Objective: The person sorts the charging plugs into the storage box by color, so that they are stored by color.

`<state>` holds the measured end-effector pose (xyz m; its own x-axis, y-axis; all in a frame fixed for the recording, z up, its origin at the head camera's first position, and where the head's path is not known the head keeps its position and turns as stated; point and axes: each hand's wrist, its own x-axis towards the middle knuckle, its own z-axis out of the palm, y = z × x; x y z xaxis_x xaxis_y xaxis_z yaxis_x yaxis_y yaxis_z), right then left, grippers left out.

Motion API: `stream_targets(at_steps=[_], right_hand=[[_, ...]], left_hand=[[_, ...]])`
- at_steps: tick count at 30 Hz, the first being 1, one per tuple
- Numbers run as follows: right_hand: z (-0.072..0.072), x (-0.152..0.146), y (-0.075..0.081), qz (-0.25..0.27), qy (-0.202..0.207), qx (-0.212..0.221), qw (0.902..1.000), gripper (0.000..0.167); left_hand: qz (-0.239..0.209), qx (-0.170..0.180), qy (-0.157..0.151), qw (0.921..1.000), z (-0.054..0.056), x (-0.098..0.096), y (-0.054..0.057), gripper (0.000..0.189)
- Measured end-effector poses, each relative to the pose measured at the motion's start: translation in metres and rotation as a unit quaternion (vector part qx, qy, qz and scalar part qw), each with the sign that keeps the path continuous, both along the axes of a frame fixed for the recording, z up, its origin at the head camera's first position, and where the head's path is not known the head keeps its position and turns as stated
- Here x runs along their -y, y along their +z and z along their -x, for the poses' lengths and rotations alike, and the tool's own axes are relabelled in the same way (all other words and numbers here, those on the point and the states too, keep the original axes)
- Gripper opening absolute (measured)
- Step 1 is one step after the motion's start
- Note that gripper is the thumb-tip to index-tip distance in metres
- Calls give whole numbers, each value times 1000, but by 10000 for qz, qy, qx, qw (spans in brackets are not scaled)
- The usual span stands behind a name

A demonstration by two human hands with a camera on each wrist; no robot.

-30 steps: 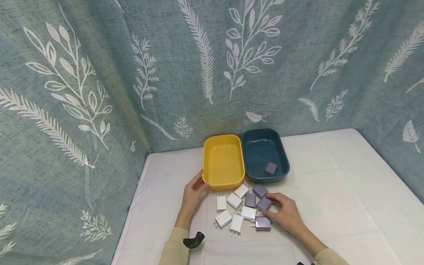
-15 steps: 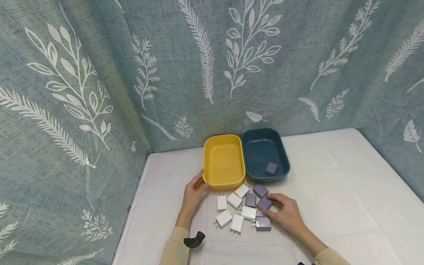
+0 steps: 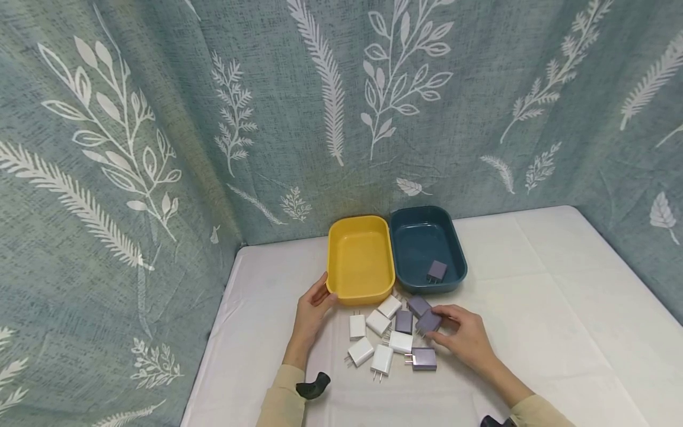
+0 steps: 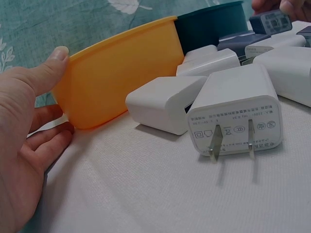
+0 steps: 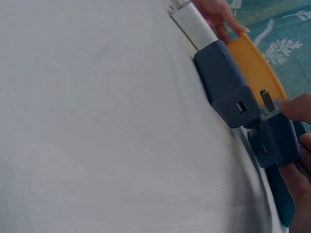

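Near blue bin (image 3: 423,244), R hand (image 3: 466,338) pinches purple chgr (image 3: 428,323), part-hidden; L hand (image 3: 312,313) grips yellow bin (image 3: 361,259).

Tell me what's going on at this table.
A person's right hand pinches a purple charger between thumb and fingers. The left hand holds the near left corner of a yellow bin. Three more purple chargers and six white chargers lie on the table in front of the bins. Another purple charger sits in the blue bin.

Trays (image 3: 360,255) behind; most chargers (image 3: 401,342) before
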<state>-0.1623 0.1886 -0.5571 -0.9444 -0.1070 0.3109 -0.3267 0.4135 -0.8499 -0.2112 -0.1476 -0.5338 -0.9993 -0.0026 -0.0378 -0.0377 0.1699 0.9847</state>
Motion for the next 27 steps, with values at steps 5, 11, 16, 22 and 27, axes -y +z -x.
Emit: stream_targets(at_steps=[5,11,16,22,27], right_hand=[[3,-2,4,-55,28,-145,9999,47],[11,-5,14,83,122,-221,9996,47],[16,-9,27,91,162,-270,9995,45],[22,-14,37,299,250,-243,9989,46],[27,-16,41,336,209,-182,9991,47]], left_hand=[[-22,33,14,10000,0,0,1,60],[46,31,31,10000,0,-1,1,60],[44,24,49,10000,0,-1,1,60],[-99,32,-2,9999,1,-1,0,60],[-101,20,20,9999,1,-1,0,61]])
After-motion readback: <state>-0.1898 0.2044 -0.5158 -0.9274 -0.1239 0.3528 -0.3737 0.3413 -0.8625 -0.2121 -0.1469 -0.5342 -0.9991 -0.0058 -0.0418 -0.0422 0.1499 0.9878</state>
